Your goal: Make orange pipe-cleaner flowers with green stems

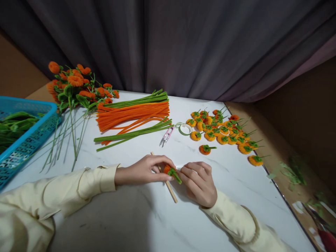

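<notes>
Between the thumb and fingers of my left hand is a small orange pipe-cleaner flower with a green base and a green stem end. My right hand is closed beside it, its fingertips pinching at the flower's green part; the exact contact is partly hidden by the fingers. Under my left hand a thin wooden stick lies slantwise on the table. Just beyond my hands are pink-handled thread snips and a roll of pale green tape. One loose orange flower head lies beyond my right hand.
Orange pipe cleaners and green pipe cleaners lie in bundles. Several finished flower heads spread at the right. Long-stemmed orange flowers rest at back left, near a blue basket of green leaves. A dark curtain hangs behind.
</notes>
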The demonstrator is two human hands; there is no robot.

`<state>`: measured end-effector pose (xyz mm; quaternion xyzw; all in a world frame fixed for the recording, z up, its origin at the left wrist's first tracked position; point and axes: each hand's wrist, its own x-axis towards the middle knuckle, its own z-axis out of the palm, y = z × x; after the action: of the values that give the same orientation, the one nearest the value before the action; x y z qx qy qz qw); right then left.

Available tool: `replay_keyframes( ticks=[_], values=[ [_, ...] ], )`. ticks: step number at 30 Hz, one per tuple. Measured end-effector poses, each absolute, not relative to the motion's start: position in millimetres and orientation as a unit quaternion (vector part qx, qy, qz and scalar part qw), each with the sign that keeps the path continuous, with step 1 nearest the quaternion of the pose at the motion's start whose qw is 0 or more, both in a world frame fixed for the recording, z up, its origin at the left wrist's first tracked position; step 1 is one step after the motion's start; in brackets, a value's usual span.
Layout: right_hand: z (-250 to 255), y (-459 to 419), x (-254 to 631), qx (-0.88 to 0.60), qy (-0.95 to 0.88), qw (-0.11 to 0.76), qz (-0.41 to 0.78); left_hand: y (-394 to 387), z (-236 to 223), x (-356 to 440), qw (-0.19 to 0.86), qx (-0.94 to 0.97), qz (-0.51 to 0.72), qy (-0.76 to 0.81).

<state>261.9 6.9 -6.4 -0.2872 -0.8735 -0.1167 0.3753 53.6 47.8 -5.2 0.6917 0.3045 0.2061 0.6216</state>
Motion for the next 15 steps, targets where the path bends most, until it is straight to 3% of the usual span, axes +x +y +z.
replay_keyframes(
  ticks=[2, 11, 15],
  values=[
    [-6.8, 6.4, 262.3, -0.272, -0.880, 0.368, -0.126, 48.4, -5.7, 53.6, 0.594, 0.710, 0.218, 0.308],
    [-4.8, 6.4, 258.8, -0.286, -0.880, 0.370, -0.088, 45.0, -6.1, 55.9, 0.665, 0.635, 0.237, 0.315],
    [-2.0, 4.5, 253.3, -0.338, -0.855, 0.393, -0.008, 45.4, -5.6, 57.7, 0.654, 0.635, 0.257, 0.321]
  ],
)
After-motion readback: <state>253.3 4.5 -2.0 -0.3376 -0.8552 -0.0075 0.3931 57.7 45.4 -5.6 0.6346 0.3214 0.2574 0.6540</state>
